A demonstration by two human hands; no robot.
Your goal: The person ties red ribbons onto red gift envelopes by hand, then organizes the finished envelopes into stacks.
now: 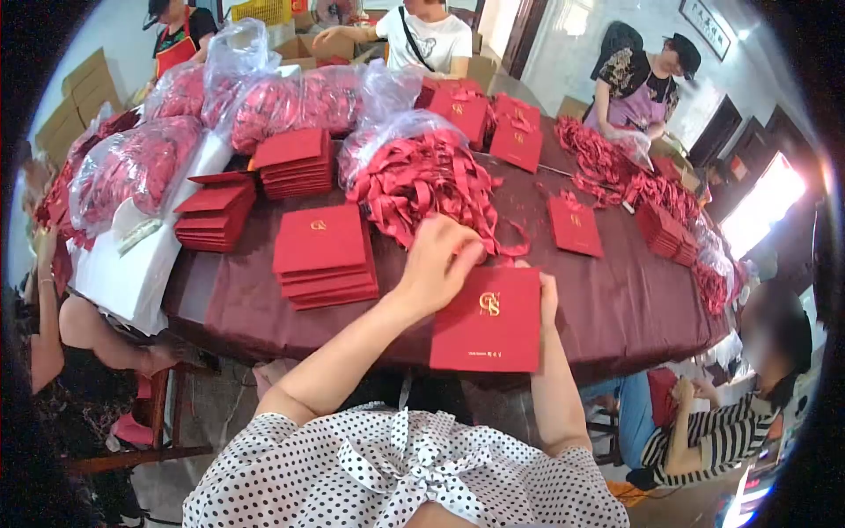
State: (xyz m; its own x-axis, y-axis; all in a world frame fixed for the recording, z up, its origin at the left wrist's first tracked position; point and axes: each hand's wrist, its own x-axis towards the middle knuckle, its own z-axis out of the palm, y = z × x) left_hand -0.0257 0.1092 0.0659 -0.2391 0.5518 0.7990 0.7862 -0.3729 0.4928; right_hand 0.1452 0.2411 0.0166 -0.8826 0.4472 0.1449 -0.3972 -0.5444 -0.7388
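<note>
A red paper gift bag (486,330) with a gold logo is held upright in front of me, over the near table edge. My right hand (547,297) grips its right side, with the thumb at the edge and the other fingers behind. Curled and closed, my left hand (444,264) is at the bag's top left corner; what its fingertips pinch, if anything, is hidden. Just beyond lies a heap of red ribbons (427,180), partly in clear plastic, and a loose ribbon (513,250) trails by the bag's top edge.
Stacks of red bags (321,242) stand left on the dark red tablecloth (642,299). Bags with ribbons (574,227) lie to the right. Plastic sacks of ribbons (295,101) and white sheets (128,268) are at left. Several people work around the table.
</note>
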